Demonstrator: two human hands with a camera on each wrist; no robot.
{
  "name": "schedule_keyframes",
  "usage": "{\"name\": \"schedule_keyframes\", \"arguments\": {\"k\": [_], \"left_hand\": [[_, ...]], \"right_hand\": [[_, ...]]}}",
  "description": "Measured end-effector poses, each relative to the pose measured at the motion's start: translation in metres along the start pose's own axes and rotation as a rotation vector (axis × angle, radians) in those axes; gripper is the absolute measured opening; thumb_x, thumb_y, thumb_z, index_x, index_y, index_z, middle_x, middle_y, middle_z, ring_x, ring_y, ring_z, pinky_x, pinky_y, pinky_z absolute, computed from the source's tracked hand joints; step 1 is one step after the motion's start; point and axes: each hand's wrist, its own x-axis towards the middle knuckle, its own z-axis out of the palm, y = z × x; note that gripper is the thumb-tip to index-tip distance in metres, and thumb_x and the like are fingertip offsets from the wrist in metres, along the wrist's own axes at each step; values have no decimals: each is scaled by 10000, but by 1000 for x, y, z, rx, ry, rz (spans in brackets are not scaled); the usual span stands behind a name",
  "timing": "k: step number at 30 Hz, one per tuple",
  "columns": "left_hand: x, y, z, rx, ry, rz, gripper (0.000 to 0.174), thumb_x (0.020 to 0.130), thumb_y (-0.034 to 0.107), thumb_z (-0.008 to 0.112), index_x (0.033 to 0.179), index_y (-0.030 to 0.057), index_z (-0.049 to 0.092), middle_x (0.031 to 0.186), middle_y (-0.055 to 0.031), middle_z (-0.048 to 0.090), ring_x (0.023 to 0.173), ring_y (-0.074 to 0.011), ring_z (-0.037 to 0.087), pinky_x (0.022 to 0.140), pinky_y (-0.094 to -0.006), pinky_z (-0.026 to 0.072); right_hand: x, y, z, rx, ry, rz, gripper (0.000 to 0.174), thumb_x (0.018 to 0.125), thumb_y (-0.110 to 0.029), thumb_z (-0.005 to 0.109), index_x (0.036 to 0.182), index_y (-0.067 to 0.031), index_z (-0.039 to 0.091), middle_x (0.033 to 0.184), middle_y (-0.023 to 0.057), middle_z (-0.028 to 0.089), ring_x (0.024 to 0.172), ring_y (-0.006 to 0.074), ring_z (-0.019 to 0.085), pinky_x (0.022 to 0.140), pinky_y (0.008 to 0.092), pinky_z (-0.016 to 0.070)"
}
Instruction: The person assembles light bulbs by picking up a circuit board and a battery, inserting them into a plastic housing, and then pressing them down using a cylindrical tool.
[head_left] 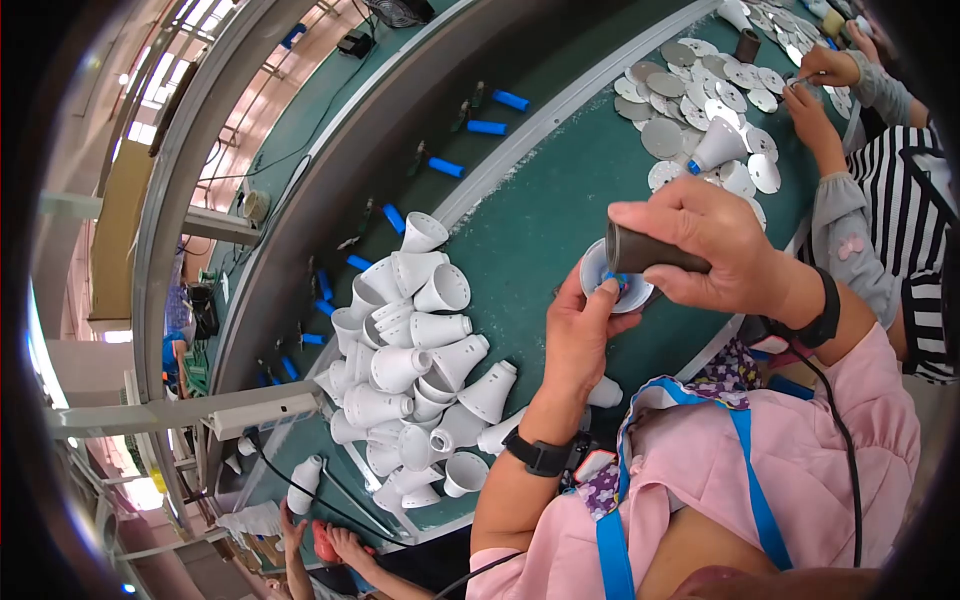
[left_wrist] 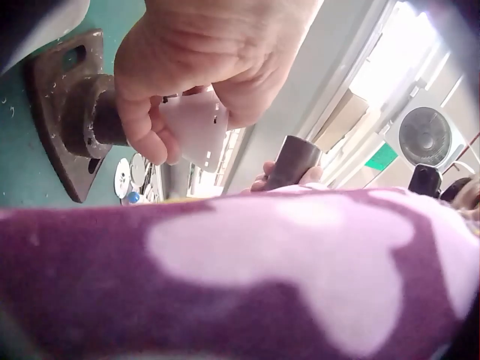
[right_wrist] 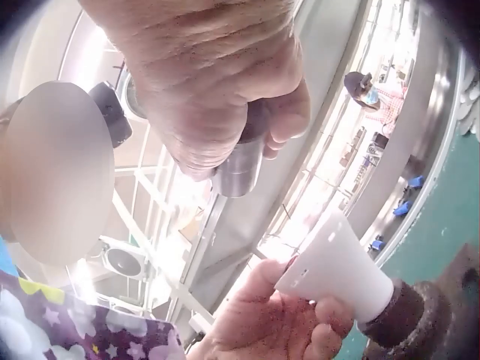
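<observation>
My left hand (head_left: 578,335) grips a white plastic cone-shaped housing (right_wrist: 337,259) by its wide end, the thumb over the rim. Something small and blue (head_left: 624,284) shows inside the cone's mouth, by the thumb tip. The cone's narrow end sits in a dark round socket on a flanged metal fixture (left_wrist: 71,112), seen in the left wrist view. In my right hand (head_left: 730,250) is a dark grey-brown cylinder (head_left: 655,250), held lengthwise with fingers and thumb around it. In the head view one end of the cylinder overlaps the cone's mouth.
A heap of white cones (head_left: 400,370) lies on the green bench (head_left: 540,220) to the left. Flat pale discs (head_left: 680,90) are piled toward the far right, beside another person's hands (head_left: 815,100). Blue-sleeved pieces (head_left: 445,167) line the back rail. Another person's hands (head_left: 345,545) work at lower left.
</observation>
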Motion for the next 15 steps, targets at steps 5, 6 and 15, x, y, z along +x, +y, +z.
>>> {"name": "schedule_keyframes", "arguments": {"k": [5,6,15], "left_hand": [[1,1,-2,-6,-18,-37,335,875,150,497,1196,61,462,1047,-64,561,876,-152,597,691,-263,542],[2,1,-3,1,-40,-50,396,873,150,501,1256,75,435,1081,-58,548,935,-141,579,701,-260,536],[2,-2,-3,-49,-62,-16,390,877,146,448,1254,51,420,1106,-86,538,945,-160,581,747,-291,534]], "right_hand": [[1,-5,-2,-218,-178,-25,489,651,-168,692,1124,-107,586,811,94,519,678,232,521,560,298,434],[-1,-3,1,-219,-178,-23,489,651,-168,692,1124,-107,586,811,94,519,678,232,521,560,298,434],[3,-12,1,-337,-280,11,477,611,-186,714,1074,-143,606,774,78,493,662,231,507,530,314,422]]}}
